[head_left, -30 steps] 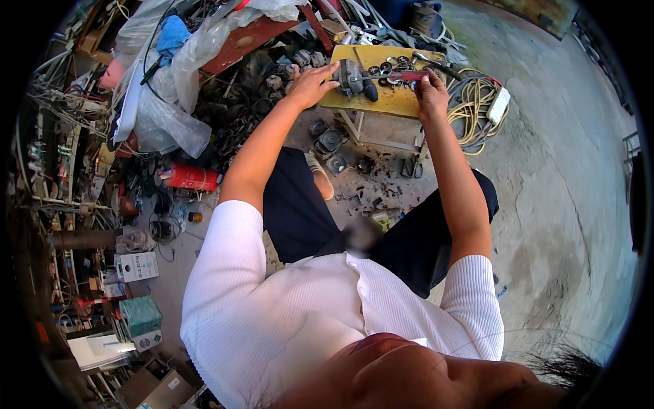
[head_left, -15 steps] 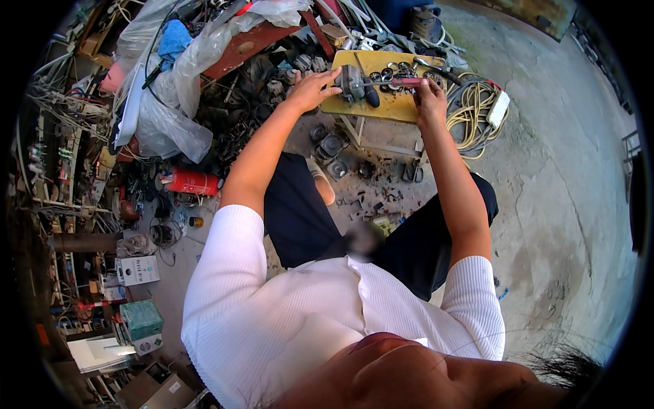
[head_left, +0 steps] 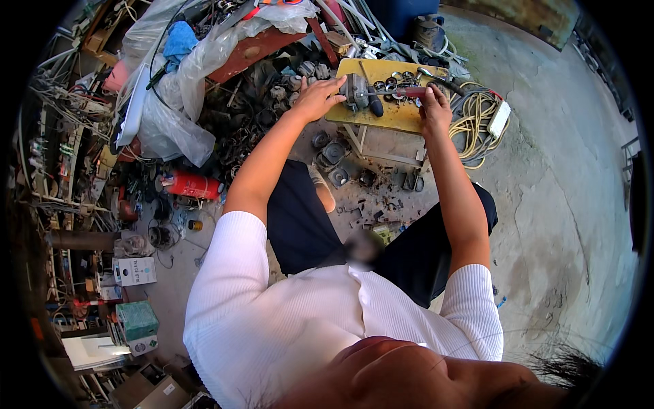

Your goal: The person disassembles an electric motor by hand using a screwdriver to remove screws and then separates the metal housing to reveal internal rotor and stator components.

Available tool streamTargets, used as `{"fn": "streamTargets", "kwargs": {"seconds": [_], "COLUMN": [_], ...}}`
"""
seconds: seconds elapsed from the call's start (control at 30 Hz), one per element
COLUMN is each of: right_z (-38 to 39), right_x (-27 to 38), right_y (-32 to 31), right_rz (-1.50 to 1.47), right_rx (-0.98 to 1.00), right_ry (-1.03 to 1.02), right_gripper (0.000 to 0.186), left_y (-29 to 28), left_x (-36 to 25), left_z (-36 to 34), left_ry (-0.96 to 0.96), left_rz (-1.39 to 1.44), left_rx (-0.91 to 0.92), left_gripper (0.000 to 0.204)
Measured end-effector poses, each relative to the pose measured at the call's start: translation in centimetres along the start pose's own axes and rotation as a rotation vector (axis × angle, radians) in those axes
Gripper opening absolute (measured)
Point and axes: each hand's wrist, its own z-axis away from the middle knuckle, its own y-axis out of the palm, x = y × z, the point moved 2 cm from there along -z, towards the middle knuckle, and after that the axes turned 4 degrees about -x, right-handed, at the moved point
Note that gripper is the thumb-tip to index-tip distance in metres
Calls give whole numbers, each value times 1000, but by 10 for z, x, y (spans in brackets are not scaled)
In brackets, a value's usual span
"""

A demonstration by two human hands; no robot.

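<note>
**Seated person working a small metal part on a low yellow table**

A grey metal part (head_left: 355, 92) sits near the middle of the yellow table (head_left: 381, 116). The left hand (head_left: 319, 97) steadies it, fingers spread against its side. The right hand (head_left: 433, 109) is clenched around a red-handled tool (head_left: 402, 91) aimed at the part (probably a screwdriver). The step looks like loosening; next calls for firm bracing. Around: scrap motors (head_left: 286, 92), a yellow cable (head_left: 473, 119), a red cylinder (head_left: 193, 185), concrete floor (head_left: 565, 204).
</note>
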Motion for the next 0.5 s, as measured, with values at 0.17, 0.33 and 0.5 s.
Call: {"fn": "streamTargets", "kwargs": {"seconds": [0.17,0.33,0.5], "right_z": [3,23,-5], "right_x": [5,5,-6], "right_y": [3,13,-1], "right_rz": [-18,43,9], "right_rx": [-11,-37,-2], "right_ry": [-41,-50,-39], "right_gripper": [36,42,40], "left_y": [1,2,-4], "left_x": [-1,-1,-7], "left_z": [0,8,0], "left_ry": [20,-34,-7], "left_rz": [3,9,17], "left_rx": [-25,23,4], "left_gripper": [57,57,57]}}
